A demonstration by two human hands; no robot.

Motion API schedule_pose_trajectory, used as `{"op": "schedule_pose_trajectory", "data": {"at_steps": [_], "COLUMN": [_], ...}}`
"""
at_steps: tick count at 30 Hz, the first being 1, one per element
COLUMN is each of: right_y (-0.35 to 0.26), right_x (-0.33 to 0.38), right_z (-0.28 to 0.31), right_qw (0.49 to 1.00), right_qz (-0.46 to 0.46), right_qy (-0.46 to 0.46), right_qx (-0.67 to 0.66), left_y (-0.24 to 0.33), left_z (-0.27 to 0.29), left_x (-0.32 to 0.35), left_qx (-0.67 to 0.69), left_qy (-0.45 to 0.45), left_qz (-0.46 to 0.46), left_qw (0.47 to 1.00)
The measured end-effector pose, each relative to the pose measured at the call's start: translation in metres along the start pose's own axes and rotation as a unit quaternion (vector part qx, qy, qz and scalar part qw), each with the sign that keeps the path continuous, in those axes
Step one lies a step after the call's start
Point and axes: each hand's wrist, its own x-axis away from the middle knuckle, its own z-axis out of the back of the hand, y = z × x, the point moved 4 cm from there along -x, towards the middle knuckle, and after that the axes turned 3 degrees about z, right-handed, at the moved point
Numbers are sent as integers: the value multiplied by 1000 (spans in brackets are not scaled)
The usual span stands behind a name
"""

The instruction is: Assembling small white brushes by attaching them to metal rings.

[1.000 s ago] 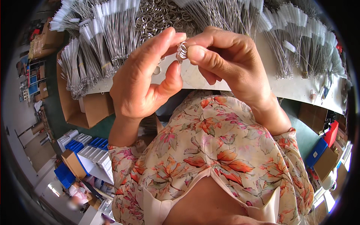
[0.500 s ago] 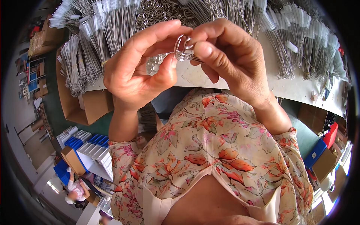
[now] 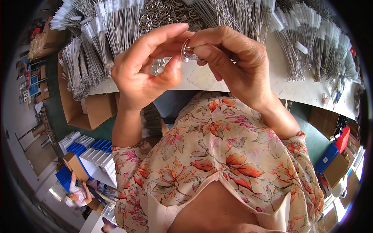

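Note:
Above the table edge, my left hand (image 3: 145,70) curves around a shiny metal split ring (image 3: 183,53), its thumb tip and fingers gripping the ring's left side. My right hand (image 3: 243,64) pinches the ring's other side between thumb and index finger. Several thin wire loops (image 3: 195,58) hang on the ring and run into my right hand, whose fingers hide their far ends. Beyond my hands lies a heap of similar metal rings (image 3: 171,14). A few clear, shiny pieces (image 3: 158,65) show between my left fingers and thumb, too small to name.
Bundles of thin wire brushes with white bristles (image 3: 116,27) cover the table's far left, and more brush bundles (image 3: 301,42) lie at right. Below the table (image 3: 210,79) on the left stands an open cardboard box (image 3: 93,110). Farther off are white bins (image 3: 99,165) and another person (image 3: 79,194).
My right hand has dropped slightly, its thumb and index finger closing over the ring's upper part. The ring has turned, and less of its opening shows. In the background, the other person has moved.

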Motion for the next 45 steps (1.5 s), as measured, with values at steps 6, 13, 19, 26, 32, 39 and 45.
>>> {"op": "schedule_pose_trajectory", "data": {"at_steps": [6,13,19,26,32,39,45], "right_y": [65,79,62,79,103,64,0], "right_x": [21,32,-22,-47,-47,-46,19], "right_z": [-20,-32,123,160,171,204,242], "right_qw": [933,867,875,876,903,934,848], "right_qz": [173,293,60,-166,-195,-121,-122], "right_qy": [-2,-134,204,41,62,236,287], "right_qx": [317,381,434,451,377,240,428], "left_y": [-67,-140,-125,-128,-93,-191,-219], "left_z": [52,122,109,114,186,309,370], "left_x": [-16,-29,-24,-28,2,85,109], "left_qx": [-140,-574,-662,-358,-173,-572,-484], "left_qy": [17,-22,23,170,318,52,71], "left_qz": [254,319,285,240,254,415,337], "left_qw": [957,754,692,886,897,706,805]}}
